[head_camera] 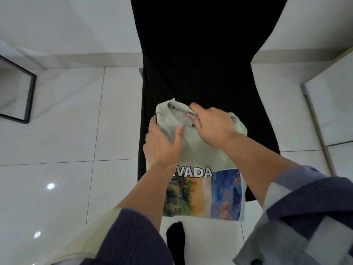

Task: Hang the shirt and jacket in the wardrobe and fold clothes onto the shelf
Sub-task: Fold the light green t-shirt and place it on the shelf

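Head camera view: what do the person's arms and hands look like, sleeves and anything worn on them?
Both hands, left hand and right hand, are bare: no gloves, rings or watch visible. The forearms are bare too, with sleeves pushed up toward the elbows. The left sleeve is dark navy ribbed fabric with a cream panel. The right sleeve is patchwork: dark navy ribbed, light grey-blue and white blocks.

Both hands (left hand, right hand) reach forward together, fingers curled, forearms bare.
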The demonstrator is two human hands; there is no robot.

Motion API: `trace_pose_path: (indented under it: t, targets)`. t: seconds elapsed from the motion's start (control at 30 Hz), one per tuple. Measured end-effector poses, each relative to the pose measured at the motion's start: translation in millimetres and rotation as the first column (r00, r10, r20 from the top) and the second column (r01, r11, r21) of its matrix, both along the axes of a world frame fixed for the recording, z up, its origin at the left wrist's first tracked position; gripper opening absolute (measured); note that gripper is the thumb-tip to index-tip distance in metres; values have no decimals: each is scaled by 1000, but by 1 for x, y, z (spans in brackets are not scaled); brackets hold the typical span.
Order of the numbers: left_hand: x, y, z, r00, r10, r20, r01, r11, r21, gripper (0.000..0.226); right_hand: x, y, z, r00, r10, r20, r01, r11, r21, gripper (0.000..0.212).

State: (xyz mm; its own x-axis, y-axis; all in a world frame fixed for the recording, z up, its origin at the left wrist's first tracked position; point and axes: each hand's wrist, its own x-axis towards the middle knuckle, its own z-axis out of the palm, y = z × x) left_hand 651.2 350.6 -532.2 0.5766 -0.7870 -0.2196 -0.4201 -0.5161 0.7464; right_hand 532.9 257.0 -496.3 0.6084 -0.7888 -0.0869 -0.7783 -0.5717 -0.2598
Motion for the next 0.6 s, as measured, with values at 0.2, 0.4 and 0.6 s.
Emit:
trace_pose_path:
  t: [0.2, 0.4, 0.6]
  targets:
    - [-31, 66, 35, 950, -126, -286, 209, 937, 279, 86, -32, 32, 59, 995, -65, 82, 70, 996, -59, 31]
    - [-70, 105, 93, 923, -362, -135, 383, 811, 443, 50, -99, 92, 138, 949, -249, 192, 277, 951, -136, 32]
    - [-95, 134, 180, 903, -399, -162, 429, 804, 413, 47, -168, 147, 262, 844, -369, 389, 479, 845, -238, 33]
